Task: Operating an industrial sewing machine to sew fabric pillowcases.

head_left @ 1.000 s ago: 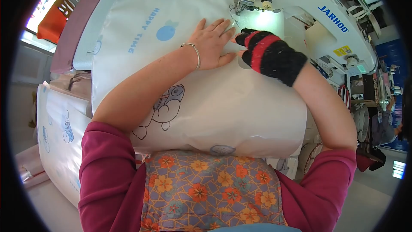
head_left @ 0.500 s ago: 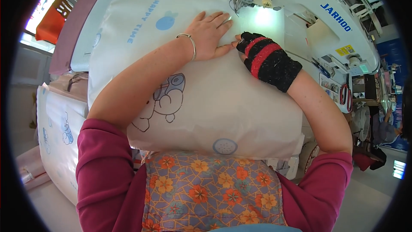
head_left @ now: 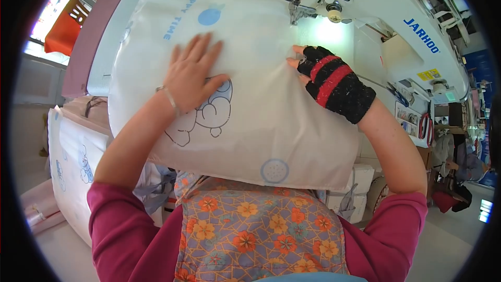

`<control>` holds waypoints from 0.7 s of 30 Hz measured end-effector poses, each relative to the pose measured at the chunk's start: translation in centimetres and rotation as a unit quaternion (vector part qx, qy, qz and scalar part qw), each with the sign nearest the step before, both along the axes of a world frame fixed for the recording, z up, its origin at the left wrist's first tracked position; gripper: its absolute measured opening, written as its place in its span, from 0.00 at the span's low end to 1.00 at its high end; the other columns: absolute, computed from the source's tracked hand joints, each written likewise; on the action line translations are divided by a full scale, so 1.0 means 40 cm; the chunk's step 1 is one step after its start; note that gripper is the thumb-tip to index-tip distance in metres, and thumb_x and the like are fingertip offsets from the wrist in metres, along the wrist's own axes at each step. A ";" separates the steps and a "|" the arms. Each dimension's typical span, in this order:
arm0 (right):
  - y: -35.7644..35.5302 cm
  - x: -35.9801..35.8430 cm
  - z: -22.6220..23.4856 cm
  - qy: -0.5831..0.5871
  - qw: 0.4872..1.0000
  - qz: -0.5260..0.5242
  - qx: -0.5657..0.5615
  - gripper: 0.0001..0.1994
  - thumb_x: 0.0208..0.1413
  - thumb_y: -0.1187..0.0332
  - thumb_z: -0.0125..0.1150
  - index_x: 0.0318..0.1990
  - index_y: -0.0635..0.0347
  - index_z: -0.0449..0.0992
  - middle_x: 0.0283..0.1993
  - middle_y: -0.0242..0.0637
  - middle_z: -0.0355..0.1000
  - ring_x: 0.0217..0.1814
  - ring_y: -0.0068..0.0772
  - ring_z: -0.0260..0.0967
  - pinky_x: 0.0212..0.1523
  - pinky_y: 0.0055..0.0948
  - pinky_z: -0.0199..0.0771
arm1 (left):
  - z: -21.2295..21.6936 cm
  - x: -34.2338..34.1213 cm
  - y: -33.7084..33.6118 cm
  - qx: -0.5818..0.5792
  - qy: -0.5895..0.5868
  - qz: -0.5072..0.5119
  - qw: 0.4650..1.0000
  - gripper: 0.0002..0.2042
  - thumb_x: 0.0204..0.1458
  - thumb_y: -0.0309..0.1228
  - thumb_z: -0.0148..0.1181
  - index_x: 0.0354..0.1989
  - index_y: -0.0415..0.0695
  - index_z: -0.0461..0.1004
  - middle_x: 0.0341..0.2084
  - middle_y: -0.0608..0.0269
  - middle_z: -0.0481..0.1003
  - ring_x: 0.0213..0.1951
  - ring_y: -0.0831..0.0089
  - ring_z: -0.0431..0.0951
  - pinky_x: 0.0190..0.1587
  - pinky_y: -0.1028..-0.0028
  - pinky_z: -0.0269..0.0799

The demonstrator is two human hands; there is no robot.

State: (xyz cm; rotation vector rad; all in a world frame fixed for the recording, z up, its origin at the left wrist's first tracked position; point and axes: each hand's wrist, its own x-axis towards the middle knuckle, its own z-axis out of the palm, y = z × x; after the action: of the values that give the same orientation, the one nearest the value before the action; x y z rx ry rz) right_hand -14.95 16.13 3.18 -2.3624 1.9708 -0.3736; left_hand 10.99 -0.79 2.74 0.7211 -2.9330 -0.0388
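Observation:
A large sheet of pale, shiny printed fabric [head_left: 261, 120] lies across the sewing table and hangs toward my lap. It carries blue drawings and lettering. My left hand [head_left: 193, 75], a bracelet on its wrist, lies flat on it with the fingers spread, beside the printed cartoon figure. Wearing a black and red fingerless glove, my right hand [head_left: 331, 81] has its fingers bent together on the fabric's right side. Creases run from the fingertips, and the thumb is partly hidden. Just beyond that hand is the needle area of a white sewing machine [head_left: 386, 8], lit by a lamp.
Scissors with dark handles [head_left: 399, 93] and a red-handled pair [head_left: 426, 128] lie on the table's right. More printed fabric [head_left: 78, 162] hangs at the left. An orange-covered chair [head_left: 65, 31] stands far left; my floral apron [head_left: 261, 230] is below the sheet.
My left hand has slid left and nearer to me, away from the right hand. The right hand has shifted slightly right and nearer. The fabric's near edge now lies flatter, and the whole view has shifted a little.

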 end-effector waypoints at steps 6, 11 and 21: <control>0.007 0.016 -0.009 -0.026 0.999 0.006 -0.033 0.17 0.49 0.74 0.54 0.49 0.55 0.74 0.58 0.45 0.64 0.57 0.48 0.63 0.56 0.39 0.65 | -0.020 0.035 -0.151 -0.040 0.003 0.030 0.999 0.31 0.56 0.51 0.46 0.65 0.47 0.55 0.65 0.52 0.51 0.67 0.54 0.47 0.66 0.52 0.41; 0.071 -0.048 -0.033 0.006 0.985 -0.130 -0.110 0.18 0.45 0.71 0.59 0.48 0.54 0.75 0.57 0.45 0.65 0.58 0.47 0.63 0.57 0.39 0.64 | -0.015 0.014 -0.151 -0.013 -0.019 0.051 0.998 0.30 0.57 0.51 0.44 0.64 0.46 0.56 0.65 0.52 0.52 0.67 0.57 0.48 0.66 0.53 0.42; 0.057 -0.213 -0.018 -0.534 0.708 -0.460 0.047 0.26 0.50 0.70 0.61 0.58 0.61 0.64 0.39 0.41 0.71 0.31 0.33 0.69 0.28 0.30 0.71 | 0.006 -0.111 -0.082 0.022 -0.007 0.002 1.000 0.30 0.55 0.50 0.47 0.60 0.42 0.61 0.62 0.49 0.57 0.65 0.56 0.54 0.64 0.57 0.49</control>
State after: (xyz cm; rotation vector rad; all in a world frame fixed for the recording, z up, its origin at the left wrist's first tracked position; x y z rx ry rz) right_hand -23.47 18.41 2.46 -0.4728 2.0745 -1.2319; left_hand 6.56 -4.07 2.98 0.7379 -2.9525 -0.0986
